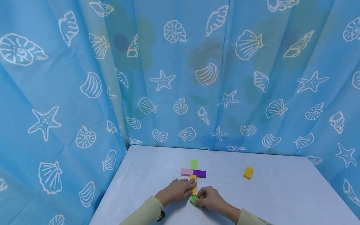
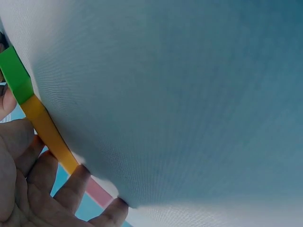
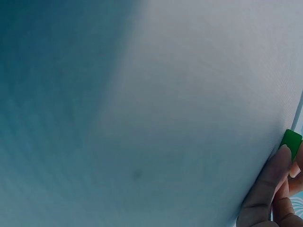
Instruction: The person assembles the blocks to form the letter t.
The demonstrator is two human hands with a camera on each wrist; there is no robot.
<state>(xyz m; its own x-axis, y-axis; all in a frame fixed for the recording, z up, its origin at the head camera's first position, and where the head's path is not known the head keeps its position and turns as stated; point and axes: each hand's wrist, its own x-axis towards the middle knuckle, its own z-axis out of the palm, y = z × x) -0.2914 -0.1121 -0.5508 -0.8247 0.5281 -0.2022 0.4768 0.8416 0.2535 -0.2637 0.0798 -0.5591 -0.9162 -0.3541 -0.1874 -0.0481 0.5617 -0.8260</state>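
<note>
In the head view a dark green block (image 1: 194, 201) lies at the near end of a cross of coloured blocks. My right hand (image 1: 211, 199) pinches it between thumb and fingers; the right wrist view shows the same green block (image 3: 291, 142) at the fingertips. Straight fingers of my left hand (image 1: 177, 190) lie across the yellow stem (image 1: 194, 191) and touch its side. Whether that stem is one block or two is hidden by them. Beyond it come a pink block (image 1: 187, 172), a purple block (image 1: 200, 173) and a light green block (image 1: 194, 164).
A separate yellow block (image 1: 248, 172) lies to the right on the white-covered table (image 1: 281, 193). A blue curtain (image 1: 180, 78) with white shell prints hangs behind the table and along its left side.
</note>
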